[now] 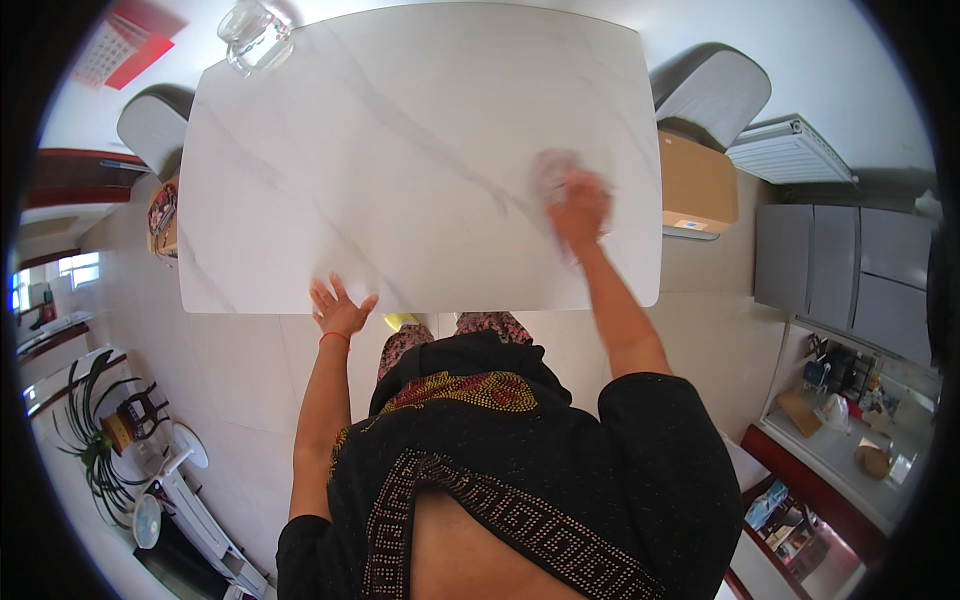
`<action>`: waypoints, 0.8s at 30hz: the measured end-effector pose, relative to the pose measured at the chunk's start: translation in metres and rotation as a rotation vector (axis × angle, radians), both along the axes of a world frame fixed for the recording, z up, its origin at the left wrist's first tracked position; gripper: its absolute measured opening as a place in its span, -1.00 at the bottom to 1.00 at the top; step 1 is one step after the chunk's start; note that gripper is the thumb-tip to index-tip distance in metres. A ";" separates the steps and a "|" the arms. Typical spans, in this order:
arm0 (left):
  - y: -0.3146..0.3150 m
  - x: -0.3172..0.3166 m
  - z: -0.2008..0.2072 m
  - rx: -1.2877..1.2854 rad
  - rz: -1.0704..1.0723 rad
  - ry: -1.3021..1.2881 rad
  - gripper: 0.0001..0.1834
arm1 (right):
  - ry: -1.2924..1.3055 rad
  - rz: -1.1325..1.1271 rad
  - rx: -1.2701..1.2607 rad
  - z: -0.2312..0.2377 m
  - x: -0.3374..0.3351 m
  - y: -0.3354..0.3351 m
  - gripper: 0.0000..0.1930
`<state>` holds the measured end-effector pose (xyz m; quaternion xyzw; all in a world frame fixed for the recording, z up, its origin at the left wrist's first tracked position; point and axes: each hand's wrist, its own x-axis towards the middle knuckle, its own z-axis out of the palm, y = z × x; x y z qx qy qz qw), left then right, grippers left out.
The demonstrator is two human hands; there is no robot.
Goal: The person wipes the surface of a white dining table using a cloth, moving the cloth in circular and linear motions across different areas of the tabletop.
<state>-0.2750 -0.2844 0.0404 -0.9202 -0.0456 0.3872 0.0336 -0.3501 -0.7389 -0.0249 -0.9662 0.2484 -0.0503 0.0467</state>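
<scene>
A white marble-patterned table (pixel 400 150) spreads out before me. My left hand (pixel 342 308) lies on its near edge, left of the middle, with fingers spread and nothing in them. Over on the right part of the tabletop, my right hand (pixel 582 208) presses on a pinkish cloth (pixel 556 172), which sticks out beyond the fingers. Motion smears both this hand and the cloth, so the separate fingers and the cloth's folds are hard to make out.
A clear glass pitcher (pixel 256 40) stands at the table's far left corner. Grey chairs (pixel 712 95) flank the table, with a cardboard box (pixel 697 183) beside its right edge. Grey cabinets (pixel 850 265) stand farther right; a potted plant (pixel 95 440) is at the lower left.
</scene>
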 end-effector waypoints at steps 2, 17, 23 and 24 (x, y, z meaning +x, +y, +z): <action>0.007 -0.001 0.001 0.010 0.007 -0.009 0.19 | 0.012 -0.253 0.094 0.013 0.018 -0.045 -0.27; 0.005 0.001 0.001 0.015 0.008 0.015 0.19 | -0.150 0.517 0.174 0.024 0.061 0.213 -0.38; 0.006 0.000 0.002 0.000 0.017 0.011 0.19 | -0.325 0.426 0.078 0.026 0.044 0.155 -0.46; 0.006 -0.002 0.002 0.001 0.019 0.013 0.19 | -0.313 0.331 0.020 0.022 0.043 0.126 -0.45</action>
